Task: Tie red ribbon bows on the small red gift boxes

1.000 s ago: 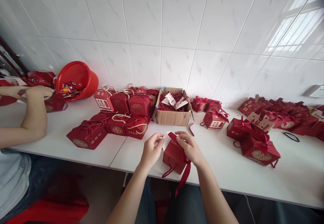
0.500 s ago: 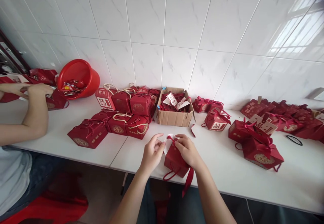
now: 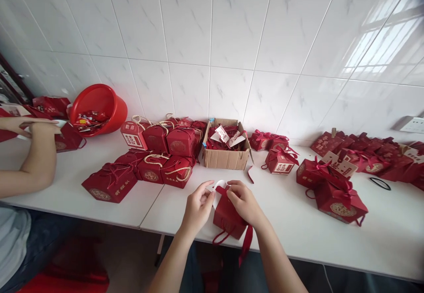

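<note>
A small red gift box (image 3: 228, 213) stands at the table's front edge between my two hands. Its top shows a white, rounded paper flap (image 3: 217, 199), with a red ribbon (image 3: 221, 190) lying across it. My left hand (image 3: 198, 207) is closed at the flap's left edge, thumb and fingers pinching there. On the right of the box's top, my right hand (image 3: 243, 201) is closed with bent fingertips on the ribbon; exactly what lies under them is partly hidden. A loose ribbon tail (image 3: 246, 244) hangs over the table edge, beside a red cord handle (image 3: 222, 238).
Ahead is a cardboard carton (image 3: 227, 158) of ribbons and tags. Stacked red boxes (image 3: 152, 169) stand left; ribboned boxes (image 3: 341, 200) stand right. A red basin (image 3: 119, 112) tilts near the wall. A co-worker's arm (image 3: 36, 165) rests at far left.
The view has tilted slightly upward and shifted. My fingers have moved a little at the box's top, and the ribbon across the white flap lies flatter. The co-worker's hands have shifted slightly.
</note>
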Demonstrator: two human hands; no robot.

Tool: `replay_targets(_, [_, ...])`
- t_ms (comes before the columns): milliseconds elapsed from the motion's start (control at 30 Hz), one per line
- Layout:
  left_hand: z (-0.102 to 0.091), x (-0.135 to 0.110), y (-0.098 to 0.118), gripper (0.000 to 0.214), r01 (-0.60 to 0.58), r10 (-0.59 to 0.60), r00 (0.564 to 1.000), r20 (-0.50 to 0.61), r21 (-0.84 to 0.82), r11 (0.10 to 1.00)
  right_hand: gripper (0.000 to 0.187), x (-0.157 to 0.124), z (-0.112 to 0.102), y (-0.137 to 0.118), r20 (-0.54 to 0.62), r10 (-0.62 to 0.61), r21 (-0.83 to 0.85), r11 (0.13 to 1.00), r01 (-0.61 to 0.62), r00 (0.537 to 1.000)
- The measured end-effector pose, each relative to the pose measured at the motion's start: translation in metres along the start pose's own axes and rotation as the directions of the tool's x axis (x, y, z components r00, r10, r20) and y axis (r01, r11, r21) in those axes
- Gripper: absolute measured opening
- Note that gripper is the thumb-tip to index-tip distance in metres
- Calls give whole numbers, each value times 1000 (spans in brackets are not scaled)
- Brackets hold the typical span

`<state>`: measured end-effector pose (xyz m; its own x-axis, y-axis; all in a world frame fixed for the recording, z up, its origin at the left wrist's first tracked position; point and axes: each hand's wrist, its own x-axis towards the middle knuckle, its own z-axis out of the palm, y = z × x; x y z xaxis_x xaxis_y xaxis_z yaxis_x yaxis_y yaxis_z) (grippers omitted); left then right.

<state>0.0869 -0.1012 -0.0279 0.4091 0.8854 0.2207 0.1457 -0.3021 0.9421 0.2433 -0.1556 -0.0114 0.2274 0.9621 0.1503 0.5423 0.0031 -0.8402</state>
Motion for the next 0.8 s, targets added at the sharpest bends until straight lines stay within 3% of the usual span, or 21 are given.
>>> replay_targets(367, [-3,1,-6,45,4,-5,999,38,5,1000,21,-2,5,-3,-87,-103,-44,994,99,991])
replay_targets(467, [-13,-1,-11,43,-20,14,999,38,158,987,25,-12,-7,-1,-277,-131,26,989,143,952])
replay_targets(567, [-32,-5,-29,39,-10,3,1000,15,431,902,26,-38,-26,9,-408,-50,137,984,115,912])
replay_targets(600, [-39,-8,-37,40,27,-24,1000,-13,511,859,25,-50,-31,13,-380,5,198,977,77,925])
replay_targets(700, [-60,-17,-62,42,156,-128,988,-91,653,741,30,-86,-34,29,-82,130,410,908,-85,988])
replay_targets(800, [-76,-28,-80,45,214,-173,976,-130,700,681,35,-110,-19,43,280,161,512,809,-289,946])
